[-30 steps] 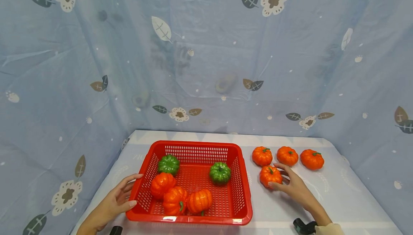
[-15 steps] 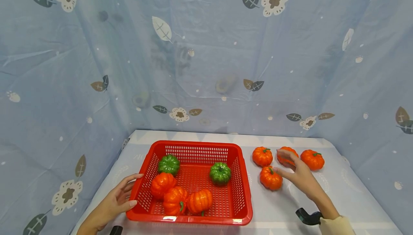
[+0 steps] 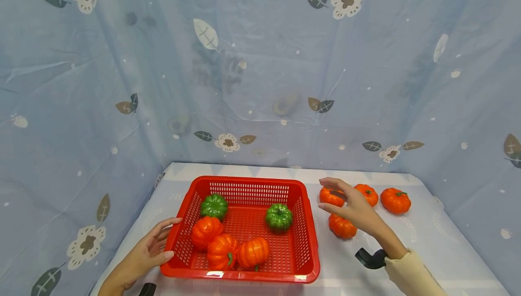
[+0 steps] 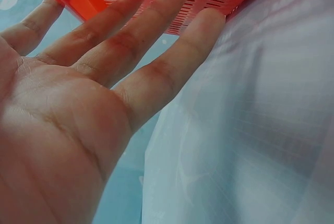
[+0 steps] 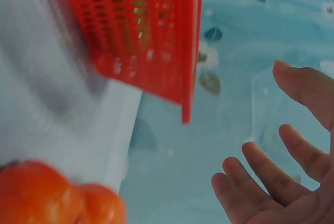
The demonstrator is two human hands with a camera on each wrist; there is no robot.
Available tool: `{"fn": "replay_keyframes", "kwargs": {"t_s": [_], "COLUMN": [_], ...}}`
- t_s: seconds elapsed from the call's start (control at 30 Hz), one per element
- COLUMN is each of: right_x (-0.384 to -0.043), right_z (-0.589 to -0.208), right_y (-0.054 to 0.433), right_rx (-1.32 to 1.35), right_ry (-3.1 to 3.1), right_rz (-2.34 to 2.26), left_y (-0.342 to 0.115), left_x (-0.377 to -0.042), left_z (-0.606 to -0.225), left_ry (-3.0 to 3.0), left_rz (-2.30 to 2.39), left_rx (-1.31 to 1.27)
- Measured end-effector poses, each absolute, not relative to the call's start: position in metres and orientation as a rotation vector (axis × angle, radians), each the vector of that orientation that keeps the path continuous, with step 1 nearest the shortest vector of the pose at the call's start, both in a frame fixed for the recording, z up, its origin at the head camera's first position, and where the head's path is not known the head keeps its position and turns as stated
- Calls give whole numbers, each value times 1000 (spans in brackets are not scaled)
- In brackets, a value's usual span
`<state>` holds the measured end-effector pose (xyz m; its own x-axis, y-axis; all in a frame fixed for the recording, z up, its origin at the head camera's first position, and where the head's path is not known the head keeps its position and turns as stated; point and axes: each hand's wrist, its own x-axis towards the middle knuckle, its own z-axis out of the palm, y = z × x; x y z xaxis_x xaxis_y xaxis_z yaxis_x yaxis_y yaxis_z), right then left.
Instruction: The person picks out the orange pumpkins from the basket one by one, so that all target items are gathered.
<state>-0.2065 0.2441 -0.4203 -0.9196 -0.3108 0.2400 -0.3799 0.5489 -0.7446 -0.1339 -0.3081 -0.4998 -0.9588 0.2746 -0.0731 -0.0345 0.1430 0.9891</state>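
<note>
A red plastic basket [image 3: 183, 271] holds two green pumpkins [image 3: 279, 218] and three orange pumpkins [image 3: 222, 251]. My left hand [image 3: 144, 253] rests its extended fingertips against the basket's left wall, which the left wrist view shows from below. Over the table right of the basket, my right hand [image 3: 356, 208] is raised with fingers spread and holds nothing. Around it on the table lie several more orange pumpkins: a near one [image 3: 343, 227], one partly behind my fingers [image 3: 330, 196], a back one [image 3: 368, 194] and the rightmost [image 3: 395, 200].
The table [image 3: 431, 251] has a pale patterned cover. A blue curtain [image 3: 260, 83] with flowers and leaves surrounds its back and sides. Black wrist straps or mounts [image 3: 370, 258] show below my hands.
My right hand has let go of the near orange pumpkin, lifted away, and moved left toward the basket with nothing in it. My left hand has stayed at the basket's left wall.
</note>
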Motion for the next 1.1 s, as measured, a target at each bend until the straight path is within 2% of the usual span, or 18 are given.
{"fn": "replay_keyframes", "kwargs": {"t_s": [0.33, 0.73, 1.1], "right_x": [-211, -212, -208], "right_z": [-407, -404, -412], "right_y": [192, 137, 96], "right_rx": [918, 1319, 1876], "right_ry": [-2680, -2683, -2652], "right_rz": [1399, 1253, 1061], "left_y": [-306, -305, -305], "left_x": [-134, -133, -132], "left_z": [-498, -499, -500], "left_ry": [2183, 2215, 2236], "left_rz": [1900, 1881, 1867], "left_rx": [232, 181, 167]}}
